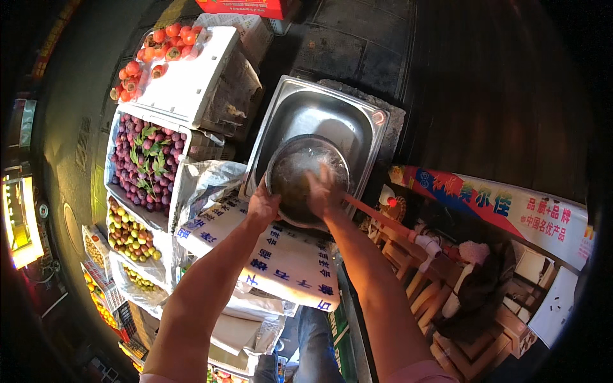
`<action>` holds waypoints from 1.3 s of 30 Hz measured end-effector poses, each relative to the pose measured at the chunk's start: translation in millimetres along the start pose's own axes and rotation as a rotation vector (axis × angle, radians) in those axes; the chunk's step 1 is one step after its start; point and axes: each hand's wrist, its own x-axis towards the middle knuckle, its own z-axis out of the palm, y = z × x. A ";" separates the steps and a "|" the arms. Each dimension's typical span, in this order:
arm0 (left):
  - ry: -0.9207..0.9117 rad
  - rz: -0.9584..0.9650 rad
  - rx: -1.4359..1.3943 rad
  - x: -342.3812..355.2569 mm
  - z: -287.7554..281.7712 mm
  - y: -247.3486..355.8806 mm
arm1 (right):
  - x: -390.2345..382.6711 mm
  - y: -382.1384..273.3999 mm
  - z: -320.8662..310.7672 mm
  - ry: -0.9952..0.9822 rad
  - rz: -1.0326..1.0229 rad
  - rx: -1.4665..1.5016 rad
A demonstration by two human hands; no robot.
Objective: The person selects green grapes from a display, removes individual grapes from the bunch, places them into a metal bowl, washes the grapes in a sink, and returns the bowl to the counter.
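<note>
A round metal basin with cloudy water in it rests over the near end of a rectangular stainless steel sink. My left hand is closed around the basin's left rim. My right hand reaches inside over the right side, fingers stretched out and slightly blurred at the water. What its fingertips touch cannot be made out. A reddish bar runs from beside the basin toward the lower right; whether it joins the basin is unclear. Just below the basin lies a white foam board with blue lettering.
To the left stand a white foam box bearing persimmons, a crate of plums and a box of green-brown fruit. Wooden stools and a printed banner box are on the right. Dark paving lies beyond the sink.
</note>
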 end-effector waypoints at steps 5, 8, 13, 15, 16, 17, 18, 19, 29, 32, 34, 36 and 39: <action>-0.042 0.162 0.066 3.9 0.1 -1.4 | 7.0 -10.5 5.8 0.183 -0.209 0.090; 0.022 0.031 -0.096 4.1 -3.3 -1.1 | 2.2 -14.2 -0.6 0.056 -0.056 0.036; 0.067 -0.016 -0.012 4.0 -5.1 -2.3 | 10.4 2.0 -25.1 0.058 -0.183 0.147; 0.089 0.140 -0.095 0.8 -5.9 -0.1 | 21.9 5.9 -28.9 0.173 0.088 0.234; 0.093 0.141 -0.106 -1.4 -5.1 2.1 | 27.4 6.7 -27.0 0.052 0.162 0.271; 0.130 0.105 -0.049 -3.7 -4.0 5.6 | 31.9 5.7 -22.3 0.064 0.158 0.281; 0.169 0.068 0.041 -7.1 -3.0 9.7 | 37.0 0.9 -14.3 -0.008 0.241 0.357; 0.217 0.171 0.130 -8.9 -1.0 15.9 | 41.4 -2.2 -6.0 0.019 0.263 0.393; 0.384 0.436 0.733 -56.4 3.3 78.2 | 57.6 -68.9 21.9 0.368 0.020 1.562; 0.379 0.637 0.908 -74.7 8.7 98.0 | 61.7 -90.0 2.7 0.431 0.183 1.081; 0.387 0.644 1.103 -87.4 17.3 111.9 | 53.9 -105.4 -24.1 0.374 0.301 0.608; 0.412 0.711 1.212 -97.7 25.2 127.5 | 48.6 -125.7 -64.8 0.383 0.244 0.368; 0.417 0.790 1.363 -111.1 35.7 147.4 | 43.9 -161.3 -119.4 0.401 0.333 0.161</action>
